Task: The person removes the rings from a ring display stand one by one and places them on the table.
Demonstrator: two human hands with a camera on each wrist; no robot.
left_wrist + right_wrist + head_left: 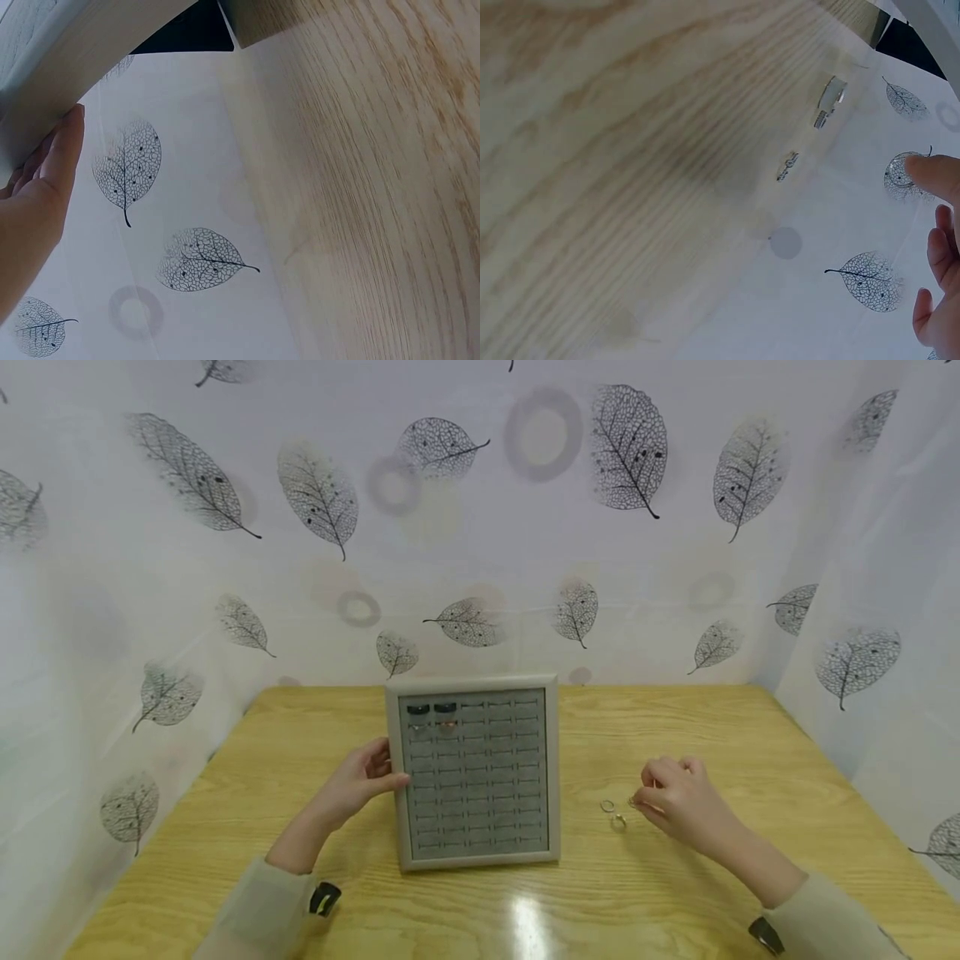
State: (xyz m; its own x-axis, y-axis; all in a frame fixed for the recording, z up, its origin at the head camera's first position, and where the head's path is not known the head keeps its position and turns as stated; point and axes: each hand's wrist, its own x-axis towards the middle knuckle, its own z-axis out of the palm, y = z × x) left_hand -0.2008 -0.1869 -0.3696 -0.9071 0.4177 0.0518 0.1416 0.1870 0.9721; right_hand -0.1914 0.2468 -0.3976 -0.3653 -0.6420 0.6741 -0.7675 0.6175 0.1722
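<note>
A ring display board (477, 777) with a pale frame and grey slotted panel stands tilted on the table. My left hand (367, 781) grips its left edge, thumb on the front and fingers behind; the left wrist view shows the frame's side against that hand (49, 176). Dark rings (432, 709) and smaller rings (433, 725) sit in its upper left slots. My right hand (678, 802) is right of the board, its thumb and finger pinching a small gold-toned ring (632, 802). Beside the fingertips lie a plain-looking ring (607, 806) and a ring with an ornament (618, 822).
The wooden table (675, 727) reaches back to a white curtain (480, 527) printed with dark leaves, which also hangs along both sides. Dark bands (325, 899) are at both wrists.
</note>
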